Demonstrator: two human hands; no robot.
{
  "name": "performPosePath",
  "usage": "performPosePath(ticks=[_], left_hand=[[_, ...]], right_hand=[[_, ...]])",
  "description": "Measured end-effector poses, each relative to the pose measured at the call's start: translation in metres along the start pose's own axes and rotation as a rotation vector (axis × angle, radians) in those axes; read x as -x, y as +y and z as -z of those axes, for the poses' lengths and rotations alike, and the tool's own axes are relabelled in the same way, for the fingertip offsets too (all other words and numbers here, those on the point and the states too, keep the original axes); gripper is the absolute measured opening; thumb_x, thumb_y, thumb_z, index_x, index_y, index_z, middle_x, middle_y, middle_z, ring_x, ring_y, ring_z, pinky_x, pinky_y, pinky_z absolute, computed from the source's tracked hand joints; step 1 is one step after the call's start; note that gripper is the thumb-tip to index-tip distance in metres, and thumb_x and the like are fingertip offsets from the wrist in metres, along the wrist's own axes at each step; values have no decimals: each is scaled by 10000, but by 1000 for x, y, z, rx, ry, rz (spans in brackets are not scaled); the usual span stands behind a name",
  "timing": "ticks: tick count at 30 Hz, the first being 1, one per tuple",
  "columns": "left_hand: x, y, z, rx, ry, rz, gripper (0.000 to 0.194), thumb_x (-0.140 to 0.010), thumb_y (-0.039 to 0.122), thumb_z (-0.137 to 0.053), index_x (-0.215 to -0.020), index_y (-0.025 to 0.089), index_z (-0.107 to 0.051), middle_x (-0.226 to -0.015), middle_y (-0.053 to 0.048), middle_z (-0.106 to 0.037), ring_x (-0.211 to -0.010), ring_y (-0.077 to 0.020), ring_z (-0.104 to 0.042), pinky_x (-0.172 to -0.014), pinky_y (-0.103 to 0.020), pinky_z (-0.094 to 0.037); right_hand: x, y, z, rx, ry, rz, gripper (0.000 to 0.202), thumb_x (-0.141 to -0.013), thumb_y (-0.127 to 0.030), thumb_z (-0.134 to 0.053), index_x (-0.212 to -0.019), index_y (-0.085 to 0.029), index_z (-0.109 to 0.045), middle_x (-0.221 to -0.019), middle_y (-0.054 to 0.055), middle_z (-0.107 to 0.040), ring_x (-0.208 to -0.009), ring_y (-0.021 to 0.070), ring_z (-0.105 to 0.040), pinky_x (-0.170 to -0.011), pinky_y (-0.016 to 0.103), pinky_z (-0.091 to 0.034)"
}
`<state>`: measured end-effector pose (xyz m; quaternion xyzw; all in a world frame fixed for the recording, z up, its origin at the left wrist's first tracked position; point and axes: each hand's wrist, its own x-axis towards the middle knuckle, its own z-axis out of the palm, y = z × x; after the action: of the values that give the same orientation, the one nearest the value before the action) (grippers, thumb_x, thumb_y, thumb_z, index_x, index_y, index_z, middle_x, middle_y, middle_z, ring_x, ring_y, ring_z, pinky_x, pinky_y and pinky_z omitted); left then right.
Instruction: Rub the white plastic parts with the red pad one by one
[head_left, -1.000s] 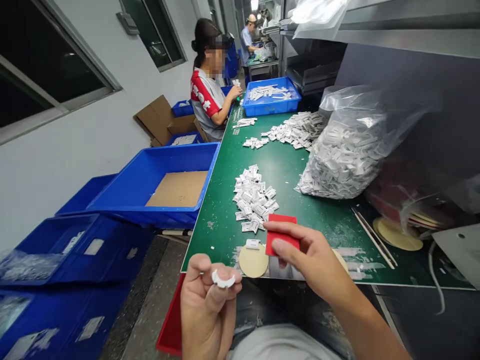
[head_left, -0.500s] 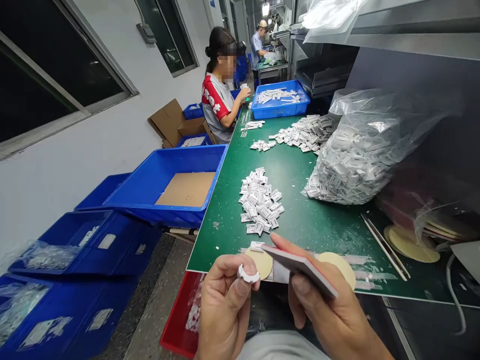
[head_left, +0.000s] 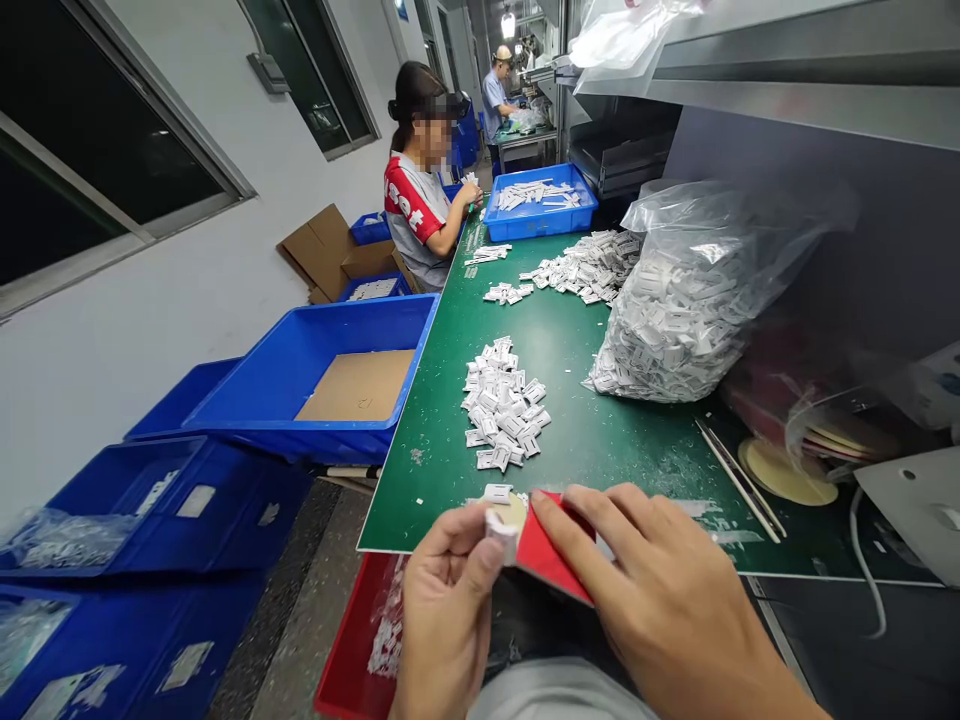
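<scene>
Between the thumb and fingers of my left hand (head_left: 448, 610) is a small white plastic part (head_left: 502, 532), pinched closed. My right hand (head_left: 660, 590) grips a flat red-faced pad (head_left: 553, 552), fingers stretched over its top. The pad's left edge lies right beside the white part; whether they touch I cannot tell. Just beyond the fingers, another white plastic piece (head_left: 497, 493) lies at a pale yellow disc (head_left: 513, 511), which is mostly hidden by my hands. Farther up the green table (head_left: 420, 500) is a pile of similar white pieces (head_left: 504, 405).
A clear bag (head_left: 675, 310) full of white pieces stands at the right, tweezers (head_left: 741, 480) in front of it. Blue bins (head_left: 247, 400) line the left, with a red bin (head_left: 349, 640) below the table edge. A co-worker (head_left: 420, 200) sits beyond, near a blue tray (head_left: 540, 225).
My right hand has turned over, so the pad's red face now shows, and has brought it leftward to the white part. My left hand keeps its pinch. The view has shifted slightly right.
</scene>
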<state>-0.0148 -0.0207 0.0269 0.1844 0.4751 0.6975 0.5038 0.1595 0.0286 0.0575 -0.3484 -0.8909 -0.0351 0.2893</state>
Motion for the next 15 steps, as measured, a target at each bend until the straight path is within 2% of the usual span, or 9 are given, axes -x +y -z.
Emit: performPosePath(ticks=[2,4,8,12,15], left_hand=[[1,6,-7,104,3,8,300,-658,277,-963,-908,242,-800,-778,-12,-786,-662,-117,-735,-681,-190,-606],[2,10,-13,137,-27,29,304,-668,265,-959,-919,242,-787,-746,1,-761,-617,-101,-707,-638,-171,-592],[4,9,-20,132,-74,73,308,-686,266,-952,-941,237,-781,-776,-4,-767,-609,-81,-697,-641,-147,-577],[7,3,-27,98,-127,91,284,-725,270,-930,-968,245,-785,-813,-13,-784,-636,-83,-694,-650,-154,-566],[10,2,-34,60,-208,79,256,-734,286,-925,-949,245,-793,-792,-14,-782,-641,-92,-684,-650,-174,-561]], right_hand=[[6,-1,-9,47,-54,-18,413,-897,1,-490,-1177,-101,-776,-1035,134,-810,-772,299,-621,-657,425,-396],[11,-1,-16,22,-72,-43,428,-901,22,-478,-1192,-103,-765,-1050,132,-812,-766,289,-647,-660,415,-421],[12,2,-10,-98,77,-86,421,-998,-61,-462,-1385,-81,-625,-1232,174,-766,-883,300,-687,-720,417,-485],[5,4,4,-220,231,-110,446,-1026,-72,-423,-1455,-94,-544,-1306,197,-734,-1012,289,-720,-810,399,-550],[0,11,3,-135,223,-108,446,-1011,-73,-463,-1419,-174,-610,-1275,193,-754,-822,283,-763,-662,398,-590]])
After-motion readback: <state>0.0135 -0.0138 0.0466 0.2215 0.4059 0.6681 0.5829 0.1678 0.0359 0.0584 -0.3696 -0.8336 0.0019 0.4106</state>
